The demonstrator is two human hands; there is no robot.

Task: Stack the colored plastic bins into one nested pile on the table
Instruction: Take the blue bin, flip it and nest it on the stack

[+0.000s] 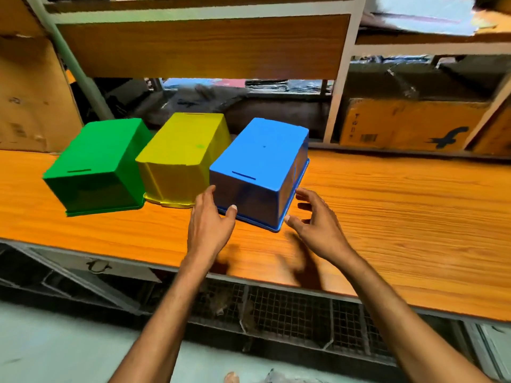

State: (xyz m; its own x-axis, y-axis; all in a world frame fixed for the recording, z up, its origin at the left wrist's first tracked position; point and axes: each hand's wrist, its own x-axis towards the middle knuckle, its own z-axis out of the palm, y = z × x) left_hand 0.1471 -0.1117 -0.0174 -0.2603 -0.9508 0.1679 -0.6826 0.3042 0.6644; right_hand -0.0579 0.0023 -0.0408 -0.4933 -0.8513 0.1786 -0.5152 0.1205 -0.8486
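Both hands are spread wide and hold nothing, seen from the head camera. The left hand (211,225) reaches forward with its fingers fairly straight. Its thumb (231,212) lies against the near wall of the blue bin (265,158) just above the rim, and its fingertips run up beside the bin's near-left corner. The right hand (318,222) hangs open with fingers splayed and lightly bent, just beside the bin's near-right corner; whether it touches the plastic I cannot tell.

Seen from the hands, the blue bin sits at twelve o'clock between them, upside down with its flat base up and its rim on the wooden table (401,217). From the left hand, the yellow bin (182,150) stands at eleven o'clock, also inverted, its side close against the blue one. The green bin (96,153) lies at ten o'clock, inverted too, just beside the yellow. All three stand separately in a row, none nested.

From the right hand, a cardboard box (409,125) rests at one o'clock behind the table. Wire mesh (290,308) shows at six o'clock below the table edge.
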